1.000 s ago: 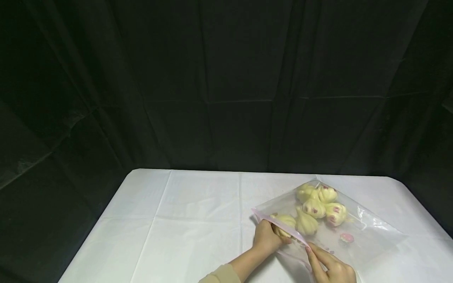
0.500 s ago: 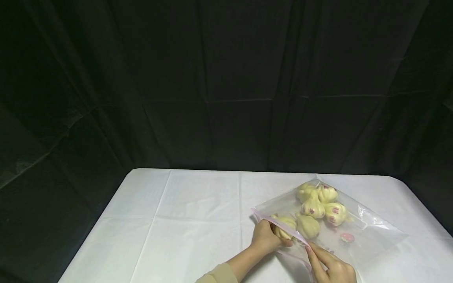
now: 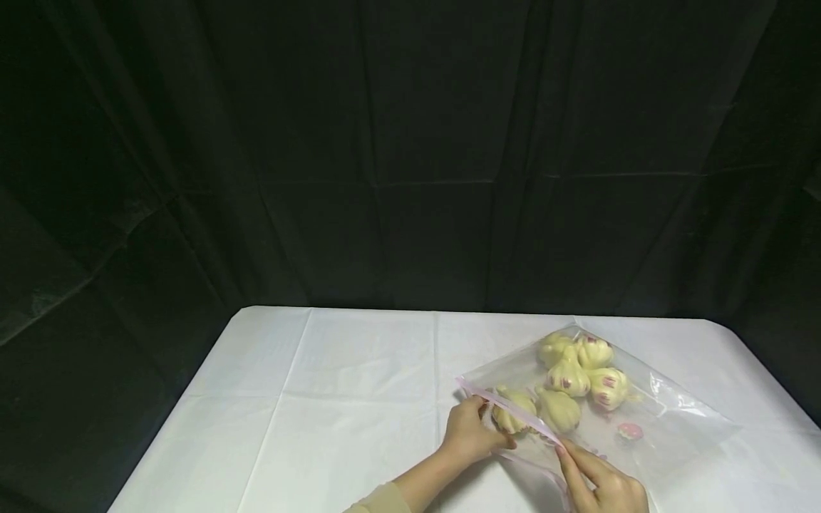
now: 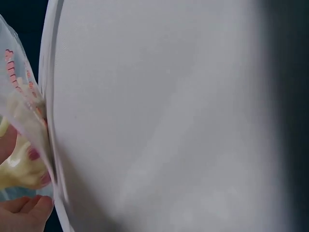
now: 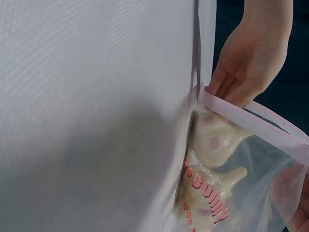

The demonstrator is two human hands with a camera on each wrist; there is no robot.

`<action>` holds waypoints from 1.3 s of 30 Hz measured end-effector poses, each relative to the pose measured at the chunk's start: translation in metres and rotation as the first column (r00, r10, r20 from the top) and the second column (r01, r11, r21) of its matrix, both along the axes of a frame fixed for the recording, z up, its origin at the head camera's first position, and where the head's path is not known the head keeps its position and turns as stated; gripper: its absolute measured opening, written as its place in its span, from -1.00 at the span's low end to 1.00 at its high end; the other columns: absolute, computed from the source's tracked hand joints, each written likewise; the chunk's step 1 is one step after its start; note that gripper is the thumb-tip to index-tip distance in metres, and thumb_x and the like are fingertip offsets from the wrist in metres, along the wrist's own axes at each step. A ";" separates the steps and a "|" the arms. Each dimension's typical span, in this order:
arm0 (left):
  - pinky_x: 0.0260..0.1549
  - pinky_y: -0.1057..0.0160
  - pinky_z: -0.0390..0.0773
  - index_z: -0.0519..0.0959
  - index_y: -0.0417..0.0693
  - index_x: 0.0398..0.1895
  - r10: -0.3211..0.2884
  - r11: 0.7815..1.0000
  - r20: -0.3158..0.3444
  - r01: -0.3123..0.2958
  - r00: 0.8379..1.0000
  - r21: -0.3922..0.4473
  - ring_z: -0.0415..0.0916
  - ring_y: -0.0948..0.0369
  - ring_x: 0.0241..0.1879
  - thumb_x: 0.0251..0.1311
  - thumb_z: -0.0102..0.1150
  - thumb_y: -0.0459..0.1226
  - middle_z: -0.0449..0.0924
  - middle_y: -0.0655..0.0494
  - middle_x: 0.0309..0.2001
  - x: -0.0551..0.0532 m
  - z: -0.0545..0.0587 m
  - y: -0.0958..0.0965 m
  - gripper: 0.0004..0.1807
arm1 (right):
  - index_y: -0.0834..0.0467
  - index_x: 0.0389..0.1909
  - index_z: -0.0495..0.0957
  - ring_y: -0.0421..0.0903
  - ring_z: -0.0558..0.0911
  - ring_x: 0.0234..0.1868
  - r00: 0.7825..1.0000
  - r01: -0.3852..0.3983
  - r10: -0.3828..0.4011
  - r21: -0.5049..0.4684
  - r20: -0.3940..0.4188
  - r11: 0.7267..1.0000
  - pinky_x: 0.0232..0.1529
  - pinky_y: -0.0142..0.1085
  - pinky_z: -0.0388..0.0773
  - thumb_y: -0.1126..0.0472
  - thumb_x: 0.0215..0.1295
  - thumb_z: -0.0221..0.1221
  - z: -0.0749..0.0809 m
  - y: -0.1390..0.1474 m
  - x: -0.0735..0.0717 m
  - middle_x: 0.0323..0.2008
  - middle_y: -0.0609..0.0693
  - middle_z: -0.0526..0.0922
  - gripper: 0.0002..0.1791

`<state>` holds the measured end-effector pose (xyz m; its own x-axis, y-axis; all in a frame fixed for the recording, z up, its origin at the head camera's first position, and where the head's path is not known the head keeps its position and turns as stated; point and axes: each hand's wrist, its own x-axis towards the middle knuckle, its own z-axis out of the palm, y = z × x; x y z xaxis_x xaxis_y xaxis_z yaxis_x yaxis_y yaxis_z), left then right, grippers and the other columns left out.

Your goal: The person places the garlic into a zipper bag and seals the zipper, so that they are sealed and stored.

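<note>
A clear zip bag point(image 3: 667, 427) with a pink top strip lies on the table in the head view, its mouth toward the lower left. Inside it, several pale garlic bulbs point(image 3: 567, 374) with purplish marks sit grouped toward the far end. Another garlic bulb point(image 3: 513, 410) lies just inside the mouth. Beside that bulb is my left hand point(image 3: 473, 433), thumb and fingers spread apart at the bag's mouth, a small gap between them and the bulb. My right hand point(image 3: 599, 481) pinches the pink edge between thumb and fingers. Red lettering point(image 5: 210, 195) shows on the bag in the right wrist view.
A white cloth covers the table point(image 3: 333, 399), with its rounded far edge behind the bag. Black curtain point(image 3: 410, 157) hangs behind and at both sides. The bag occupies the right part of the table.
My left hand has let go of the near garlic bulb and drawn back to the left. The bulb beside it shifted slightly deeper earlier. My right hand stays on the bag's edge.
</note>
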<state>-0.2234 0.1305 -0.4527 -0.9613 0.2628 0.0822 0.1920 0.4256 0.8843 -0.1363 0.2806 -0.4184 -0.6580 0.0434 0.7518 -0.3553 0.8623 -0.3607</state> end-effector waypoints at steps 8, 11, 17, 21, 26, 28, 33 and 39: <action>-0.12 0.28 0.47 0.39 -0.35 0.02 -0.147 0.989 -0.005 0.147 0.989 0.033 0.44 0.01 -0.04 -0.42 0.43 -0.29 0.48 -0.11 -0.03 0.006 0.002 -0.031 -0.23 | 0.34 -0.49 0.61 0.15 0.56 -0.66 1.000 0.018 -0.018 0.015 -0.003 1.000 -0.71 -0.50 0.47 0.37 -0.19 0.30 -0.004 0.000 -0.003 -0.57 0.21 0.61 -0.84; -0.15 0.32 0.49 0.42 -0.30 0.02 -0.195 0.979 0.021 0.193 0.981 0.069 0.47 0.08 -0.07 -0.37 0.41 -0.28 0.50 -0.06 -0.03 0.009 0.004 -0.037 -0.28 | 0.31 -0.49 0.63 0.15 0.56 -0.67 0.999 0.033 -0.033 0.022 -0.012 0.999 -0.71 -0.50 0.47 0.32 -0.17 0.31 -0.007 0.001 -0.003 -0.59 0.19 0.61 -0.84; -0.22 0.41 0.51 0.49 -0.31 -0.08 -0.240 0.957 0.047 0.228 0.970 0.176 0.52 0.17 -0.16 -0.15 0.33 -0.26 0.55 -0.01 -0.11 0.015 0.012 -0.040 -0.49 | 0.28 -0.49 0.64 0.16 0.56 -0.64 0.996 0.083 -0.083 0.001 0.019 0.997 -0.67 -0.63 0.43 0.35 -0.28 0.33 -0.007 0.001 0.000 -0.57 0.17 0.62 -0.80; -0.27 0.47 0.50 0.53 -0.30 -0.14 -0.273 0.934 0.023 0.259 0.962 0.245 0.53 0.30 -0.24 -0.04 0.26 -0.26 0.59 0.01 -0.19 0.019 0.020 -0.039 -0.62 | 0.26 -0.50 0.64 0.15 0.58 -0.61 0.989 0.136 -0.134 -0.022 0.058 0.990 -0.60 -0.73 0.37 0.38 -0.32 0.35 -0.006 -0.002 0.003 -0.56 0.15 0.63 -0.79; -0.33 0.38 0.55 0.56 -0.26 -0.20 -0.383 0.883 0.208 0.291 0.900 0.368 0.53 0.32 -0.33 0.05 0.16 -0.25 0.61 0.12 -0.29 0.023 0.028 -0.034 -0.71 | 0.23 -0.47 0.65 0.15 0.59 -0.57 0.980 0.169 -0.165 -0.032 0.116 0.985 -0.60 -0.73 0.37 0.35 -0.30 0.36 -0.007 -0.006 0.005 -0.52 0.16 0.64 -0.77; -0.33 0.32 0.56 0.57 -0.25 -0.20 -0.416 0.880 0.263 0.312 0.870 0.358 0.54 0.29 -0.34 0.08 0.13 -0.23 0.61 0.15 -0.29 0.024 0.028 -0.032 -0.72 | 0.22 -0.43 0.65 0.15 0.59 -0.56 0.976 0.180 -0.173 -0.037 0.136 0.983 -0.62 -0.71 0.38 0.33 -0.27 0.36 -0.007 -0.007 0.006 -0.49 0.17 0.64 -0.76; -0.33 0.47 0.52 0.56 -0.21 -0.17 -0.458 0.883 0.011 0.454 0.889 0.117 0.51 0.39 -0.31 0.07 0.17 -0.22 0.60 0.17 -0.25 0.026 0.023 -0.028 -0.71 | 0.22 -0.39 0.65 0.18 0.59 -0.54 0.970 0.199 -0.191 -0.045 0.150 0.979 -0.63 -0.66 0.41 0.29 -0.17 0.33 -0.005 -0.009 0.009 -0.47 0.19 0.63 -0.77; -0.10 0.56 0.36 0.48 -0.15 -0.04 -0.473 0.880 -0.673 0.340 0.568 -0.331 0.43 0.37 -0.07 0.01 0.23 -0.18 0.55 0.13 -0.10 0.021 0.025 -0.027 -0.57 | 0.29 -0.43 0.62 0.16 0.58 -0.61 0.989 0.140 -0.138 -0.019 0.060 0.990 -0.65 -0.50 0.49 0.37 -0.23 0.33 -0.007 -0.008 0.007 -0.54 0.21 0.62 -0.77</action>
<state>-0.2027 0.1033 -0.4279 -0.3955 0.6823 0.6148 0.9164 0.2480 0.3143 -0.1297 0.2727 -0.4256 -0.6871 0.1540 0.7101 -0.2104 0.8932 -0.3974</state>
